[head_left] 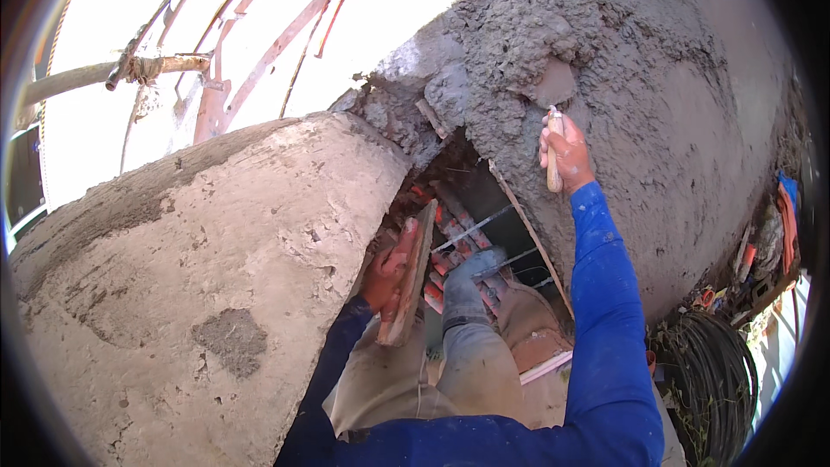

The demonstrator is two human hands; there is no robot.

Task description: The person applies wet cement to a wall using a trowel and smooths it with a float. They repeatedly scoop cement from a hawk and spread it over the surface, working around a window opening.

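Observation:
My right hand (568,154) is wrapped round the wooden handle of a trowel (554,171). Its blade lies against rough wet mortar (519,43) on the surface ahead, partly sunk in the grey mix. Lower and to the left, my left hand (393,270) grips a narrow wooden board (413,272), which is held on edge and tilted beside the dark opening. The far side of that board is hidden from this view.
A pale, cracked concrete surface (216,259) fills the left. Metal bars (471,229) and orange-ended pipes (432,294) lie within the opening by my legs. A thin board edge (527,229) borders it. Coiled black hose (709,380) sits lower right; a tied wooden pole (78,82) juts in upper left.

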